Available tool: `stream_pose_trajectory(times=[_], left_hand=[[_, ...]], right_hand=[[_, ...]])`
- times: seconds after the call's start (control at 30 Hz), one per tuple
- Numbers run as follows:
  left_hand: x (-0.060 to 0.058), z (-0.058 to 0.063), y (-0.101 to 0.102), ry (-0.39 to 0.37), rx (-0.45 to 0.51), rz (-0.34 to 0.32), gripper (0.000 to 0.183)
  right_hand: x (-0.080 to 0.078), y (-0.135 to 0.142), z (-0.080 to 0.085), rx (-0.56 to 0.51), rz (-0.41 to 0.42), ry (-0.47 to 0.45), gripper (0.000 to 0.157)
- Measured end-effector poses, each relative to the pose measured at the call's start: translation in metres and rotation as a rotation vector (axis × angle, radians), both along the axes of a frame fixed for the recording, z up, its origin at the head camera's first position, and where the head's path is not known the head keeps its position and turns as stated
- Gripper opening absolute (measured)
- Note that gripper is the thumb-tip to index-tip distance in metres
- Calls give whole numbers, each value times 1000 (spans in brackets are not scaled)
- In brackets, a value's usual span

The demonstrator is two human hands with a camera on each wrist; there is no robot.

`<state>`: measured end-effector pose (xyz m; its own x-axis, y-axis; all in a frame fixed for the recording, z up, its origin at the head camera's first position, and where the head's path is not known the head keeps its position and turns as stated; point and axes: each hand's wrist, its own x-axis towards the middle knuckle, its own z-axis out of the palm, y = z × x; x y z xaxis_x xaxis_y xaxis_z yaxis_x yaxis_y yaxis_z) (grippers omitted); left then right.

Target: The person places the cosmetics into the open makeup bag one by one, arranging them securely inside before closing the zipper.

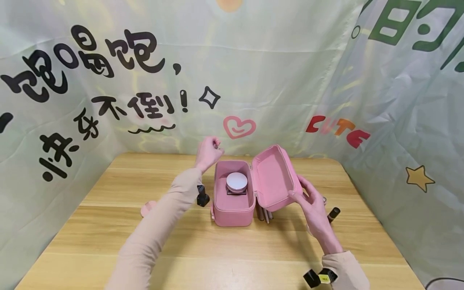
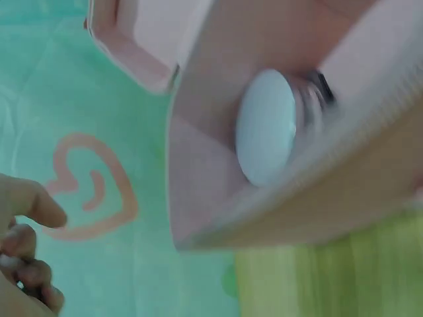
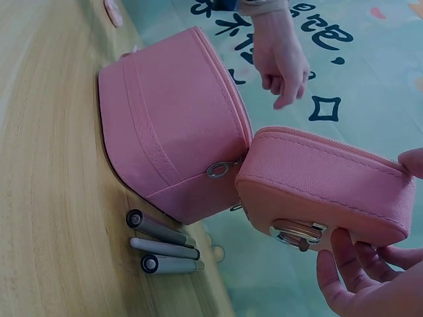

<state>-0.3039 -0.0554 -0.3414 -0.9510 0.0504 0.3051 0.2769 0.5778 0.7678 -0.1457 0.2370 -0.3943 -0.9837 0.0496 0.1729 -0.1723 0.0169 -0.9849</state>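
Observation:
A pink zip-up cosmetic case (image 1: 233,217) stands on the table with its lid (image 1: 273,177) swung out to the right. My right hand (image 1: 313,205) grips the lid's outer edge, thumb on the rim and fingers underneath. Inside the case, a round white-topped container (image 1: 237,182) sits over a dark square-edged item (image 1: 232,193). My left hand (image 1: 208,153) is raised above the case's far left corner, fingers curled. Between those fingers shows a small silvery thing (image 2: 10,261), mostly hidden.
Several slim tubes (image 3: 162,246) lie beside the case, under the lid. A black tube (image 1: 333,214) lies right of my right hand, near a small shiny item (image 1: 324,199). A pink round item (image 1: 148,208) is at the left. A printed cloth (image 1: 282,80) hangs behind the table.

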Motion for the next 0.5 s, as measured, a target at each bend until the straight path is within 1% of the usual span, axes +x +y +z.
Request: stream_pose_trajectory(times=[0.07,0.17,0.3,0.37,0.5], left_hand=[[-1,-4,-8,34,31,2,17],[-2,-9,-21,65,54,-6,19],[-2,-13,-37,74,45,-52,21],[-2,-14,-47,88,32,-103,20],[0,-18,-70,122,0,-247,19]], right_hand=[[0,1,0,3,0,-2,63],[0,1,0,3,0,-6,63],[0,1,-1,-7,3,-3,63],[0,1,-1,-9,5,0,62],[0,1,-1,-13,6,-3,62]])
